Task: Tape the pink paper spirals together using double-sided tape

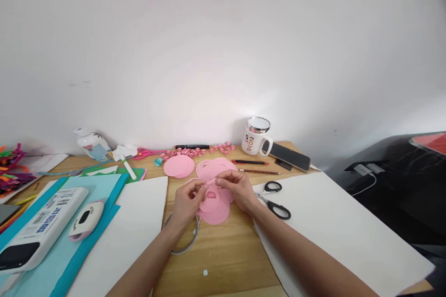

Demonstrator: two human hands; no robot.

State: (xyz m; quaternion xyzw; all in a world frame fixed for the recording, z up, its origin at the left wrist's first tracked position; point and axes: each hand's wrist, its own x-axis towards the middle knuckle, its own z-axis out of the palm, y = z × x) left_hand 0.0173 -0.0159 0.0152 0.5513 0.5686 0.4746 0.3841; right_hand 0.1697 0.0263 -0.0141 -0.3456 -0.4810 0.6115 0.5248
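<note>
My left hand (pixel 187 200) and my right hand (pixel 239 189) meet over the middle of the wooden table. Thumb and fingers of each pinch a piece of pink paper (pixel 211 185), which looks curled; its full shape is hard to make out. Under it lie overlapping pink paper rounds (pixel 215 217). Just behind my hands are more cut pink paper pieces (pixel 218 167) and a neat stack of pink paper circles (pixel 179 166). Black-handled scissors (pixel 268 201) lie to the right of my right hand. A grey ring (pixel 195 236) sits partly beneath my left forearm.
White sheets (pixel 334 222) flank the work area. A mug (pixel 256 137), phone (pixel 289 156), pencil (pixel 261 171) and pink beads (pixel 188 152) stand or lie toward the wall. Left are a bottle (pixel 93 144), a white device (pixel 43 227) and teal paper (pixel 75 250).
</note>
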